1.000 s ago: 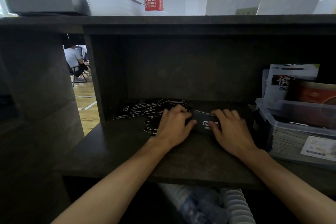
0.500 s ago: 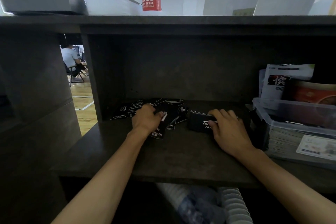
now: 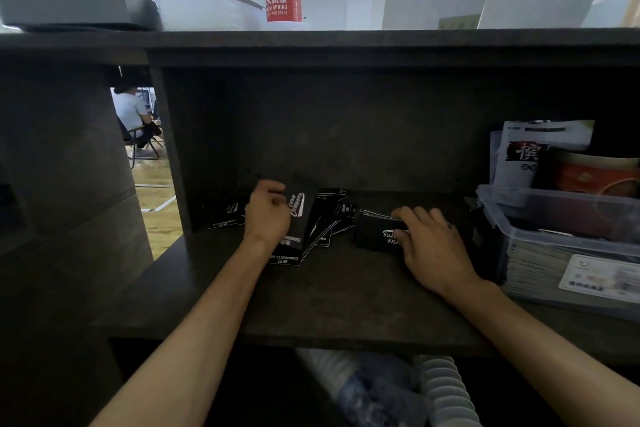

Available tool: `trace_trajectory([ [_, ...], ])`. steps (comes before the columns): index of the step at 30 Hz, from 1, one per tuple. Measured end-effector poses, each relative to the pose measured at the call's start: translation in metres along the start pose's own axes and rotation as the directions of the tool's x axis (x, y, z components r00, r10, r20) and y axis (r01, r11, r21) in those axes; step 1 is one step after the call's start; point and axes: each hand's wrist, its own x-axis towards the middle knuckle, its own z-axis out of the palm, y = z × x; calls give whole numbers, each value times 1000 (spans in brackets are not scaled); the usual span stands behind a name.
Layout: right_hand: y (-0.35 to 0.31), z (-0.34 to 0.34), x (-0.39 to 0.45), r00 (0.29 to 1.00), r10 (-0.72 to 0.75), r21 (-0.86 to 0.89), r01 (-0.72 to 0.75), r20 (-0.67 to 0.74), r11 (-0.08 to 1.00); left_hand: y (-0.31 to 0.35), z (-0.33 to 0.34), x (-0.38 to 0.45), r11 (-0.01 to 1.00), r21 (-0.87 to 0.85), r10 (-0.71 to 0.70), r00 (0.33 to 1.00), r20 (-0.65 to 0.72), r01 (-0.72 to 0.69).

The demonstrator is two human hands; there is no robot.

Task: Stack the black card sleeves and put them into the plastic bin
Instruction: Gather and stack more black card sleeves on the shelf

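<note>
- Step in hand: gathering. The sleeves are only partly stacked, and none from this batch looks placed in the bin yet.
- Left hand (image 3: 268, 217): fingers curled, pinching one black sleeve (image 3: 300, 218) by its upper end and holding it tilted up off the shelf.
- Loose sleeves (image 3: 325, 229): fanned and overlapping on the shelf (image 3: 346, 295), just right of and behind the left hand; a few more (image 3: 225, 215) lie to its left, by the upright panel (image 3: 169, 156).
- Right hand (image 3: 433, 246): fingers lie over the near right side of the stack (image 3: 375, 234), thumb at its front edge, steadying it flat on the shelf.
- Bin (image 3: 561, 222): clear plastic, open-topped, right of the stack and already holding papers.
- Next move, as judged: carry the pinched sleeve rightward and lay it square on the stack, with the right hand's fingers lifting to admit it.
- Edges: back wall close behind the sleeves; upper shelf (image 3: 346, 42) overhead limits lift.
- Open room: bare shelf in front of both hands; the gap between loose sleeves and stack is narrow but free.
</note>
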Motion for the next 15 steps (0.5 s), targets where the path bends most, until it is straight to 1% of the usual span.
trace_trajectory([
  [1,0,0,0,1000,1,0,-1,3,1000,3,2,-2,990,-137,-20,1000,24,23],
  [2,0,0,0,1000,4,0,-4,4,1000,6,4,-5,971,-238,-22,998,58,35],
  [3,-1,-1,0,1000,10,0,-10,5,1000,8,8,-7,955,-294,2,996,93,26],
  [5,-1,-1,1,1000,25,1,-25,12,1000,11,17,-12,943,-332,86,981,175,-24],
  [7,-2,-1,1,999,38,1,-38,18,999,13,26,-21,948,-312,156,953,260,-70],
  [8,-2,-1,1,999,42,2,-42,15,999,14,31,-26,953,-287,181,944,277,-98],
  [10,-1,-1,1,999,45,20,-45,2,999,16,38,-34,969,-162,222,942,252,-185],
  [12,-2,-1,1,999,47,54,-46,-10,997,20,42,-42,961,72,250,948,196,-268],
  [13,-2,-1,2,999,49,65,-47,-16,997,21,44,-45,926,221,268,946,183,-305],
  [14,-3,-1,2,999,49,67,-48,-22,997,22,46,-48,864,364,300,936,185,-349],
  [15,-3,0,2,998,47,60,-45,-30,997,22,47,-51,780,478,348,915,205,-404],
])
